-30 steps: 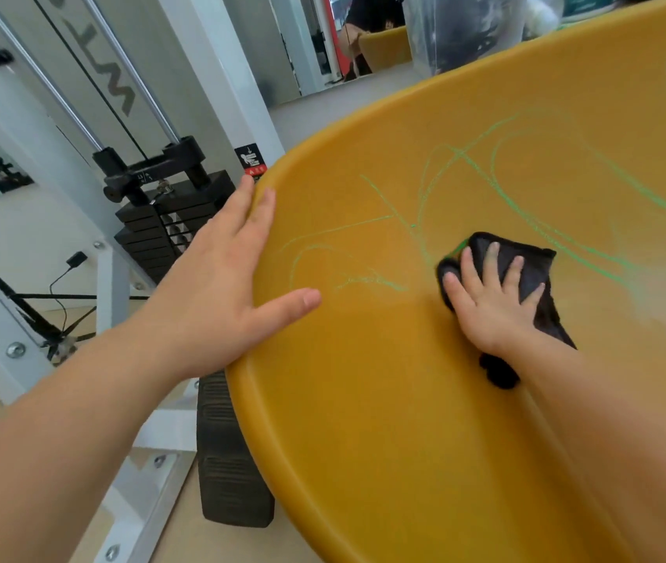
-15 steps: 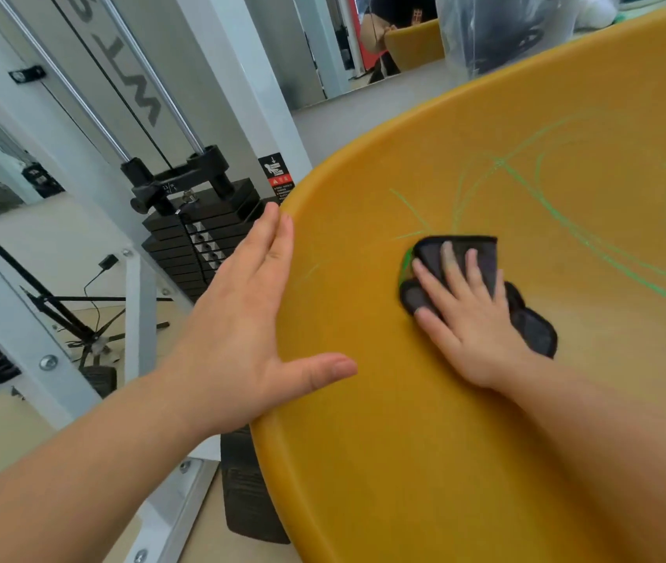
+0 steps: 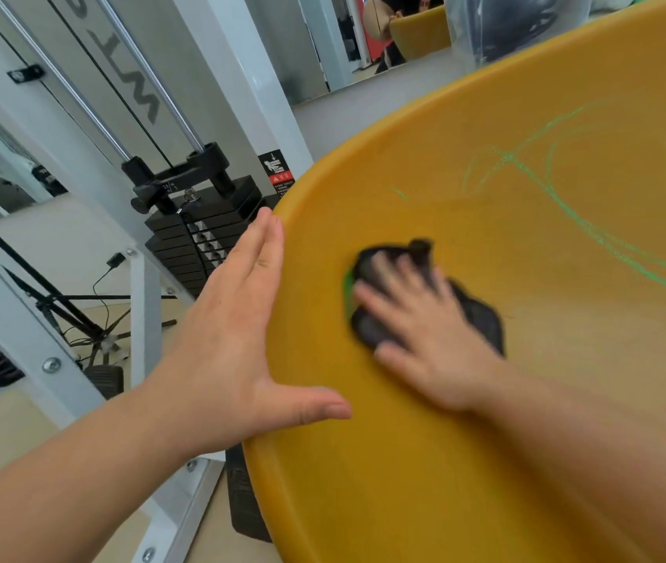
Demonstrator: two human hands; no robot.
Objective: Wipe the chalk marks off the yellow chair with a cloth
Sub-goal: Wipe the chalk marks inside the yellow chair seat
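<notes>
Head view: wiping the yellow chair (image 3: 485, 461) with a cloth (image 3: 481, 319).
Pressing cloth to the seat under a flat, spread-fingered right hand (image 3: 424, 339); bracing the rim (image 3: 367, 146) with a flat-palmed left hand (image 3: 233, 339), probably for steadiness; chalk marks (image 3: 591, 233) unwiped farther right.

The left hand (image 3: 233, 339) lies open along the rim of the yellow chair (image 3: 424, 501). Its four fingers (image 3: 266, 245) are straight and held together outside the edge, the thumb is splayed away from them across the inner face, and the bare forearm runs back to the lower left. The right hand (image 3: 432, 339), blurred, presses flat on the dark cloth (image 3: 483, 319) with fingers spread and straight, cloth showing past the fingertips.
</notes>
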